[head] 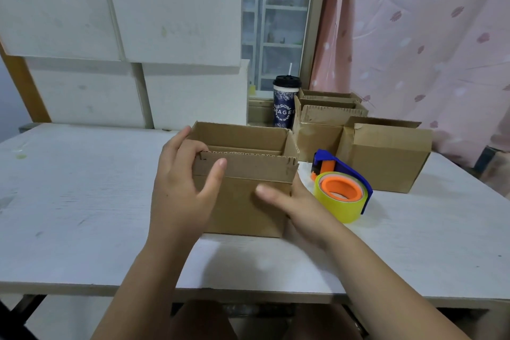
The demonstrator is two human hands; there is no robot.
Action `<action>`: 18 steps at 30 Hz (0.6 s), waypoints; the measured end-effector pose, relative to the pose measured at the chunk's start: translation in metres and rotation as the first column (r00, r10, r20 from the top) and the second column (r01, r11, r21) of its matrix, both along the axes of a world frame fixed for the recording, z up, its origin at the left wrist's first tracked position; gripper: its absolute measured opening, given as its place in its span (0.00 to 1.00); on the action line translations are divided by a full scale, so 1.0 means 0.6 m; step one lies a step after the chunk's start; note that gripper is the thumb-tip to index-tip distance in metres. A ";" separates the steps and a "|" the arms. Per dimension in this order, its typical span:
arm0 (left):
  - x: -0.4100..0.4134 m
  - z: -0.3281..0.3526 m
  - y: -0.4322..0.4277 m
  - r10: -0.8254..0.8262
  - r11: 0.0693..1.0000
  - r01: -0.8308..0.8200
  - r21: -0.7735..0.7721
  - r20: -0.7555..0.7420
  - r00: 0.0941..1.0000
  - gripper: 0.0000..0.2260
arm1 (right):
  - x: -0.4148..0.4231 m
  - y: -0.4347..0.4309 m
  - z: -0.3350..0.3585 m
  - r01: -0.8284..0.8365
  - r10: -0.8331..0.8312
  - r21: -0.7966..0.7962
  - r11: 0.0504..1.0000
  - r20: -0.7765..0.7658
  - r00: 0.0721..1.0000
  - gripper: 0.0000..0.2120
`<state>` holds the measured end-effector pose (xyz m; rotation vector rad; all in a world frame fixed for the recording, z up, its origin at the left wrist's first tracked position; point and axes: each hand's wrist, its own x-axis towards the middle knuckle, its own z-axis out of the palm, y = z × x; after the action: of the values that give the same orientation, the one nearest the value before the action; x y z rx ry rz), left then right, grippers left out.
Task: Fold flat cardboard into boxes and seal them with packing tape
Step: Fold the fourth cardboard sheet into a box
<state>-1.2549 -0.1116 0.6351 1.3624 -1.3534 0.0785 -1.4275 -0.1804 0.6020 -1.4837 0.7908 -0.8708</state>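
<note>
As I read the head view from my remote station, I log the following.

1. Box (245, 199): brown cardboard, standing near the middle of the table (82, 188), close to its front edge. The top is open, with the near flap upright and the far flap raised.
2. Left hand (179, 196): grips the box at its upper left corner. The fingers curl over the left edge and the thumb lies on the near flap.
3. Right hand (298, 204): holds the box at its lower right corner. The thumb is laid across the front face, and the fingers go round the right side, out of my sight.
4. Tape dispenser (345, 174): blue frame and orange hub, loaded with a yellow tape roll (336, 208). It lies on the table just beside the box's right side, and neither hand touches it.
5. Other boxes (386, 163): grouped at the right rear of the table, apart from the box in hand.
6. Cup (285, 102): dark lid and straw, standing behind the box.
7. White boards (165, 8): standing behind the table's far edge.
8. Pink curtain (427, 36): at the right.
</note>
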 end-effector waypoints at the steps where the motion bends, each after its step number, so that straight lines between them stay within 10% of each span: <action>1: -0.002 -0.002 -0.001 0.028 1.000 -0.028 -0.011 0.032 0.999 0.05 | 0.003 0.003 0.005 0.011 -0.013 0.051 0.999 0.037 0.999 0.42; 4: -0.008 -0.013 -0.001 0.056 0.997 -0.052 -0.049 0.096 0.994 0.07 | 0.013 0.006 0.016 0.230 -0.224 -0.105 0.968 0.064 0.973 0.45; 9: -0.010 -0.023 -0.005 0.014 1.000 -0.013 -0.015 0.091 0.996 0.08 | 0.016 0.011 0.053 0.400 -0.358 -0.292 0.869 0.186 0.915 0.14; 18: -0.015 -0.017 -0.005 0.047 0.999 -0.047 0.022 0.030 0.998 0.06 | -0.008 -0.032 0.128 0.220 -0.274 -0.210 0.953 -0.278 0.921 0.15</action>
<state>-1.2640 -0.1147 0.6250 1.4173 -1.3504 0.1155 -1.4320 -0.1994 0.6786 -1.7241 1.1766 -0.9293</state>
